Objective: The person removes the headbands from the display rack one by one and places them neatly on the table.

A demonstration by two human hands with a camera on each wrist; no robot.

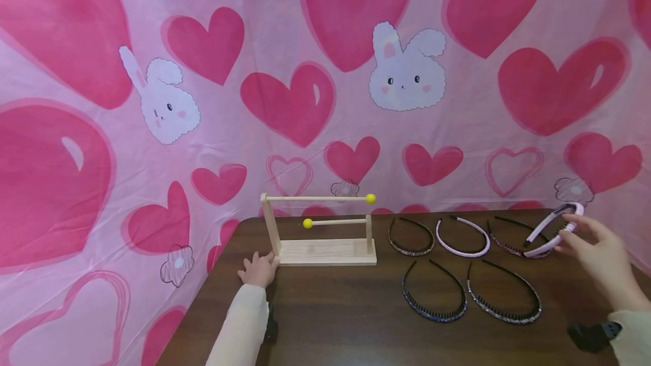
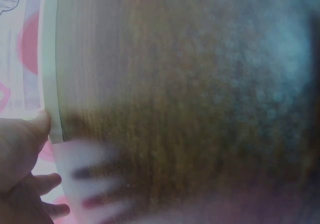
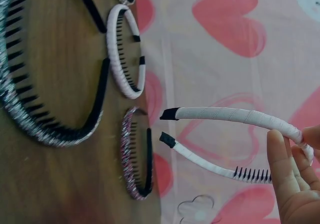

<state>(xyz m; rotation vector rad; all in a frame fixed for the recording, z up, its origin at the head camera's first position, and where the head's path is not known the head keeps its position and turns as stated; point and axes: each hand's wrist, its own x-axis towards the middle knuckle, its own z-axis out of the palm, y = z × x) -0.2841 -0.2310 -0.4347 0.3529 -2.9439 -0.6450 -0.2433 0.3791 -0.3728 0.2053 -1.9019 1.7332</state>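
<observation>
In the head view my right hand pinches a pale pink headband at its curve, holding it up over the table's right side. The right wrist view shows this wrapped headband with black tips and inner teeth, its ends pointing away from the fingers. My left hand rests at the left end of a wooden rack, fingers spread on the table beside its base. The left wrist view has the thumb of the left hand against the pale wooden edge. The rack carries two horizontal rods with yellow ball ends, both bare.
Behind the held headband lies a glittery headband. Another pale pink headband and a dark glittery one lie left of it. Nearer are a blue glittery headband and a silvery one. A heart-patterned cloth hangs behind the table.
</observation>
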